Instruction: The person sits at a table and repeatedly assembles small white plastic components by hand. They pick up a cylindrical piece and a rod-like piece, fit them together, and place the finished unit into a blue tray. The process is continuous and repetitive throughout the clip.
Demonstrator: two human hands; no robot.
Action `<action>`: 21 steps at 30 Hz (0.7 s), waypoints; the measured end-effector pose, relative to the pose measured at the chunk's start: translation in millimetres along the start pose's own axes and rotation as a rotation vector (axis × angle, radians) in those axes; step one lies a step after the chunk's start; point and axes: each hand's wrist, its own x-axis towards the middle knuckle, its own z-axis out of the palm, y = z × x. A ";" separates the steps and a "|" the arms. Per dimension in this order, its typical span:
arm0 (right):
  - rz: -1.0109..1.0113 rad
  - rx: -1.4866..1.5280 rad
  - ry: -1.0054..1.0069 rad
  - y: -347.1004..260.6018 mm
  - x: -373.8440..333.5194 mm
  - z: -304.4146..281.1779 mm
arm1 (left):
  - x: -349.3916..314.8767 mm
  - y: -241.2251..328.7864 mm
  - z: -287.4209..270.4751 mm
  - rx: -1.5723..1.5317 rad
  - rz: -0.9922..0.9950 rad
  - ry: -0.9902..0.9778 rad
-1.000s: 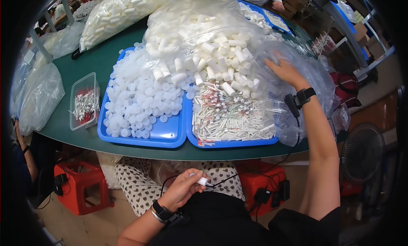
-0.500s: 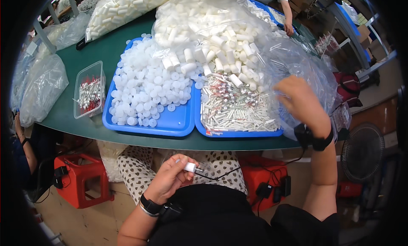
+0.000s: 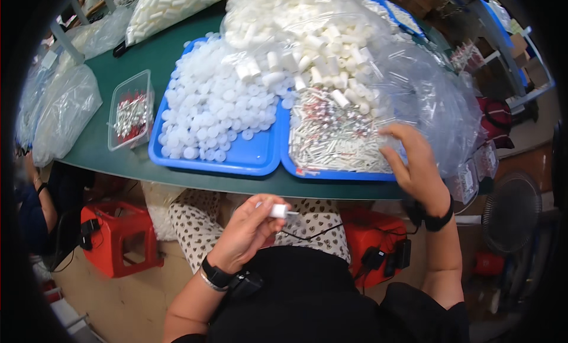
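My left hand (image 3: pixel 247 232) is closed over my lap, pinching a small white plastic cylinder (image 3: pixel 278 211) from which a thin pin sticks out to the right. My right hand (image 3: pixel 418 168) is at the right side of the right blue tray (image 3: pixel 349 175), thumb and forefinger apart, with nothing seen between them. Heaped in that tray are slim white rods (image 3: pixel 340 152), some with reddish parts. White foam-like cylinders (image 3: pixel 331 65) spill from a clear plastic bag (image 3: pixel 414 88) behind them. The left blue tray (image 3: pixel 248 156) carries many translucent white discs (image 3: pixel 204 115).
A clear plastic box (image 3: pixel 131 115) with red and white pieces stands on the green table (image 3: pixel 100 159) at left. Red stools (image 3: pixel 121 239) flank my legs. A fan (image 3: pixel 512 213) is at the right, and another person's arm (image 3: pixel 44 198) shows at far left.
My right hand has come down toward the rods, thumb and forefinger spread. My left hand, still with the white cylinder, has risen slightly to the right. The whole view has shifted a little.
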 end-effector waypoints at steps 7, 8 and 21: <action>-0.033 0.453 -0.140 -68.7 -30.3 73.1 | 3.8 -13.3 18.7 0.013 0.153 -0.005; -0.078 0.473 -0.113 -71.8 -32.2 82.8 | 4.0 -16.9 20.1 0.034 0.179 -0.001; 0.183 0.628 0.000 -85.0 -39.9 115.5 | 6.0 -27.8 4.6 0.171 0.325 0.143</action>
